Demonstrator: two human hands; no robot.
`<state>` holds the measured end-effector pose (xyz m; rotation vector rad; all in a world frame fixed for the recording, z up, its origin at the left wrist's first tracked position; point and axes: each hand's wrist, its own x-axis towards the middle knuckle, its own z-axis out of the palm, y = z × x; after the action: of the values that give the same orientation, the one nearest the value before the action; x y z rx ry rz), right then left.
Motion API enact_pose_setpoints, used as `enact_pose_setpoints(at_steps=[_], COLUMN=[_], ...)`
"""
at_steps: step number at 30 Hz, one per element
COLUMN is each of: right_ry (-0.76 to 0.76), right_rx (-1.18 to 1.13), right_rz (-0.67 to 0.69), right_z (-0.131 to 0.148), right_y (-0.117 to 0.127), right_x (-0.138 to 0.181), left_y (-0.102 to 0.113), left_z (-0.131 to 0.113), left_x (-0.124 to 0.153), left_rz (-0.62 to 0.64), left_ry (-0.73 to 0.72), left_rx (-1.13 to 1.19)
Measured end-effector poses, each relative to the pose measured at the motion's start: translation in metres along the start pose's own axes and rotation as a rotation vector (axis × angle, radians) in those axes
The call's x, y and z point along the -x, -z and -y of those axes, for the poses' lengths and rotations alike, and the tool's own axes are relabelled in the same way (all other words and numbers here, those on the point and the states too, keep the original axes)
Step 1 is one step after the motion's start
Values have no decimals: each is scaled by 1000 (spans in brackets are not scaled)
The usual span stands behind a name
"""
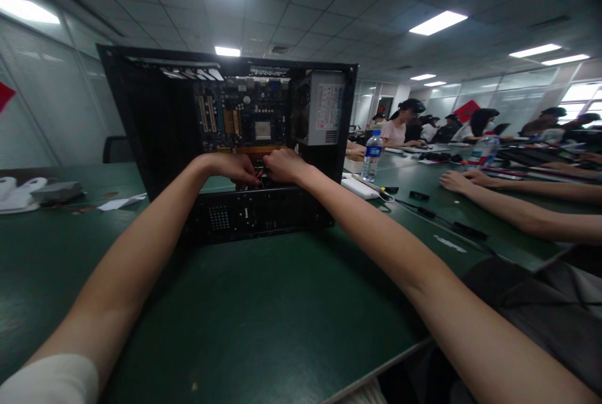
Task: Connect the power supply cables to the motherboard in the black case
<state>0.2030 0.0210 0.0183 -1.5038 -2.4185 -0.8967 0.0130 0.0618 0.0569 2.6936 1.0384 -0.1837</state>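
A black open computer case (345, 169) stands on the table, its open side facing me. Inside it are a motherboard (244, 106) with a bare square chip and a grey power supply (324, 109) at the upper right. My left hand (235, 169) reaches into the lower part of the case, its fingers pinched at a thin reddish wire (258, 174). Close beside it, my right hand (285, 165) is also inside, below the motherboard, fingers curled together. Whatever the right fingers hold is hidden behind the hand.
The green table (263, 303) extends on both sides. A water bottle (373, 156), a white box (360, 187) and black cables (427, 211) lie to the right. A neighbour's hands (458, 181) rest farther right. White objects (21, 194) and paper (122, 202) are at left.
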Motion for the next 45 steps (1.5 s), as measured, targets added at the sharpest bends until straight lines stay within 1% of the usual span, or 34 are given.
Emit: enact_pose_setpoints(at_steps=[7, 13, 19, 22, 25, 28, 30, 32, 35, 37, 40, 45], right_ry=[56, 175, 180, 236, 261, 229, 190, 120, 0, -53, -86, -114], right_rx=[83, 139, 176, 183, 178, 162, 144, 125, 81, 29, -38, -70], right_rz=[3, 21, 55, 62, 46, 9, -21, -14, 44, 76, 105, 114], right_z=[1, -3, -5, -8, -13, -16, -16, -15, -13, -12, -12, -12], right_y=[-4, -7, -8, -9, -13, -18, -21, -20, -15, -10, -5, -4], right_x=[-4, -9, -12, -13, -14, -14, -13, -12, -6, 0, 7, 9], left_y=[-1, -3, -4, -3, -3, -4, -6, -7, -8, -8, -9, -9], left_z=[5, 5, 4, 4, 3, 3, 4, 4, 2, -1, -4, -3], left_x=[-4, -3, -5, -6, -7, -10, -13, -16, -18, -18, -18, -18], left_rz=[29, 28, 18, -52, -209, -390, -446, -456, -461, -452, -441, -478], left_ry=[-24, -12, 9, 22, 86, 156, 164, 162, 167, 170, 177, 179], left_rx=[70, 92, 72, 43, 18, -24, -65, -105, -166, -188, -201, -296])
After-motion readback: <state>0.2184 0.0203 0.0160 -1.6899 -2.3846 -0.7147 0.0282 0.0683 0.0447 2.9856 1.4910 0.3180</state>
